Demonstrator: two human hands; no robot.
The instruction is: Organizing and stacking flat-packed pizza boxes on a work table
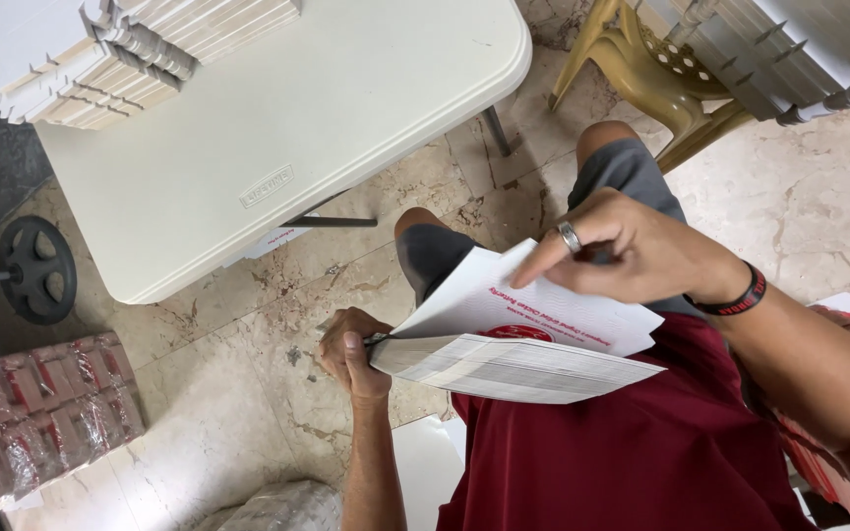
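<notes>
Head view, person seated, looking down over lap. Left hand (pixel 351 352) closed around the left end of a thick stack of flat white cardboard sheets (pixel 514 366), thumb on top; stack held level above the knees, over the red shirt (pixel 632 452). Right hand (pixel 627 248), ring on one finger and dark wristband at the wrist, pinches the top sheet (pixel 533 305) and lifts its far edge clear of the stack; sheet white with red print. White folding surface (pixel 277 138) ahead, carrying more stacked flat cartons (pixel 120 59) at its far corner. Marble floor (pixel 248 413) below; shrink-wrapped packs (pixel 41 403) lower left; tan plastic chair (pixel 661 74) upper right.
</notes>
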